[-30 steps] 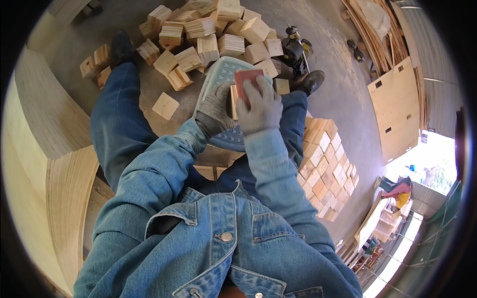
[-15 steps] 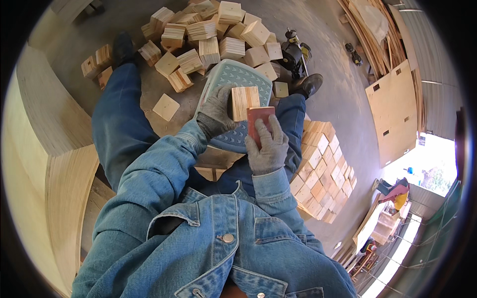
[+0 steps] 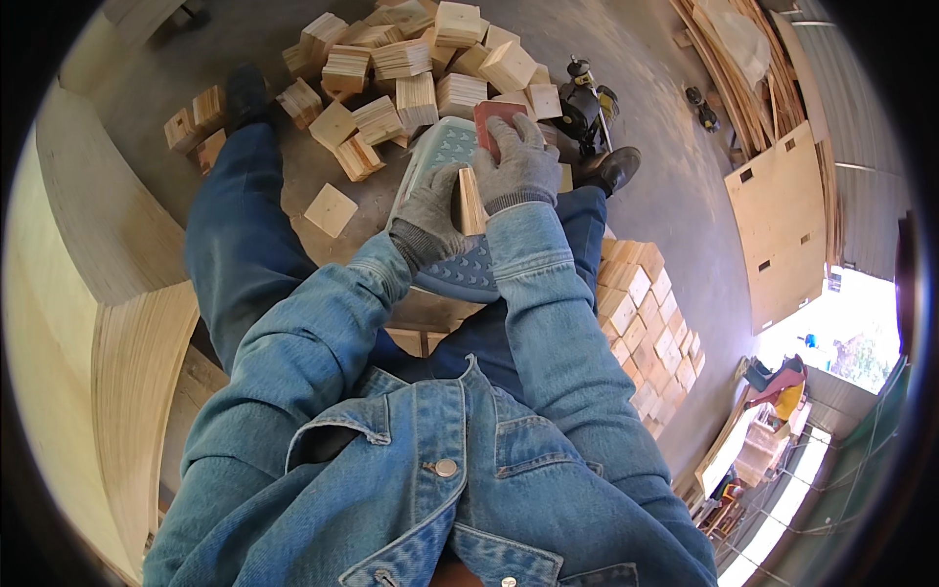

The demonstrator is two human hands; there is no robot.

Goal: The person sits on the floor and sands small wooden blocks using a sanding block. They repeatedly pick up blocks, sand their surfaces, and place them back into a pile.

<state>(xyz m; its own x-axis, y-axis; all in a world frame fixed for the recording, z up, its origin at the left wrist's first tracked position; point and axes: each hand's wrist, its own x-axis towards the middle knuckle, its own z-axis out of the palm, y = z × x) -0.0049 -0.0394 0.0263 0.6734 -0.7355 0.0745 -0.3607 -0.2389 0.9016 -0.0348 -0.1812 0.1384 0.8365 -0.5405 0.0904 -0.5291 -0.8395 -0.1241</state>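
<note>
My left hand [image 3: 430, 217], in a grey knit glove, grips a layered wooden block [image 3: 471, 203] over a pale green plastic stool [image 3: 445, 147] between my legs. A narrow side of the block shows; the rest is partly covered by my hands. In my gloved right hand [image 3: 518, 164] is a red rectangular block [image 3: 497, 110] that looks like a sanding block. It is at the far end of the wooden block, with the fingers wrapped over it. Whether the two touch is hidden.
Beyond the stool lies a loose heap of wooden blocks [image 3: 401, 61], with one square piece [image 3: 331, 210] on the floor. A neat stack of blocks [image 3: 646, 318] stands by my right leg. Large plywood sheets [image 3: 93, 205] rise on the left. A black-and-yellow tool [image 3: 587, 108] stands near my right shoe.
My right hand has moved away from me with the red block, to the wooden block's far end. The wooden block has turned, showing a narrower side. My left hand stays nearly in place.
</note>
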